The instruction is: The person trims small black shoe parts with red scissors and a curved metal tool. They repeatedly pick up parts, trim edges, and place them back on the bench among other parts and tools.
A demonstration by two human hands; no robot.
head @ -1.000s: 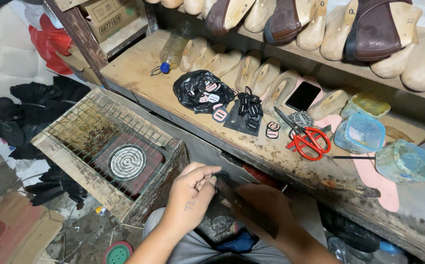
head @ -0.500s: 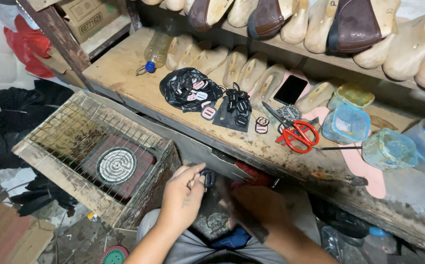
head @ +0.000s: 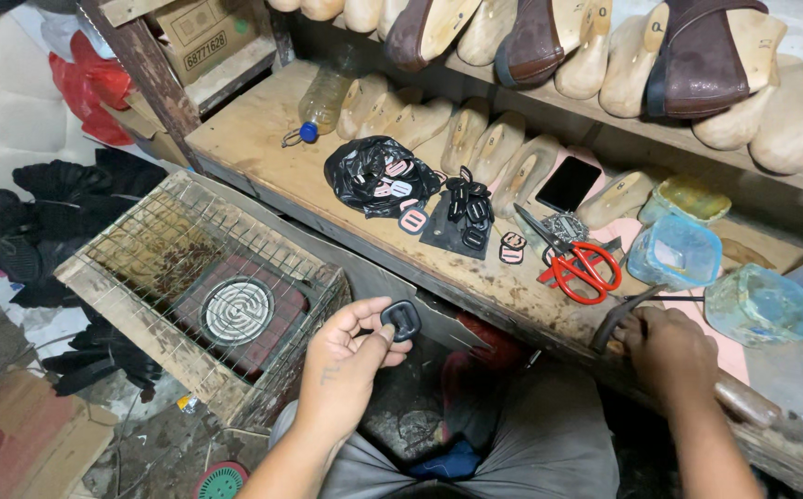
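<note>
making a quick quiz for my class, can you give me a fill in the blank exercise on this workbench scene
1. The left hand pinches a small black ____ between thumb and fingers.
2. The scissors lying on the wooden bench have ____ handles.
3. The right hand grips a dark tool at the ____ edge of the bench.
4. The round coil heater sits under a wire ____ in a wooden box.

Missing words: buckle; red; front; grid
</note>
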